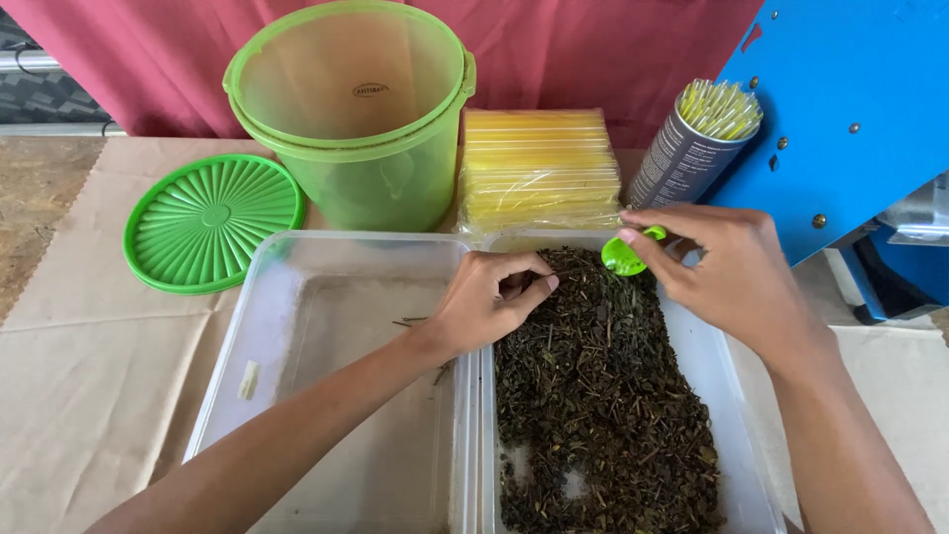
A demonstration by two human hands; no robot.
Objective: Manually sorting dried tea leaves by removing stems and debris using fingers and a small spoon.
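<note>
Two hands over two clear plastic tubs set side by side. Left hand [489, 297] curled nearly closed, fingertips pinched together over the near edge of the dried leaf heap [603, 396]; whatever sits between the fingertips too small to make out, so hard to tell whether anything is held. Right hand [727, 267] pinched around one small green scoop [625, 255], thumb and forefinger on its handle, bowl pointing toward the left hand and hovering just above the far end of the leaves. Dried leaves dark and crumbly, filling the right tub [736, 415] from directly beneath both hands down toward the wrists, one patch of bare bottom showing close to the lower edge. Left tub [297, 297] just left of the left wrist, crossed by the left forearm, holding only a few stray bits and one small pale scrap. Beyond the left hand, one translucent green bucket [356, 119], standing upright with its mouth uncovered; further left of that, one round ribbed green lid [210, 222] lying flat on the brown paper. Straight beyond the fingertips of both hands, one stack of yellow packets in clear wrap [539, 168]. Just beyond the right hand, one grey can [677, 163] packed with pale yellow sticks, too many to count, leaning beside one blue metal machine [850, 109].
</note>
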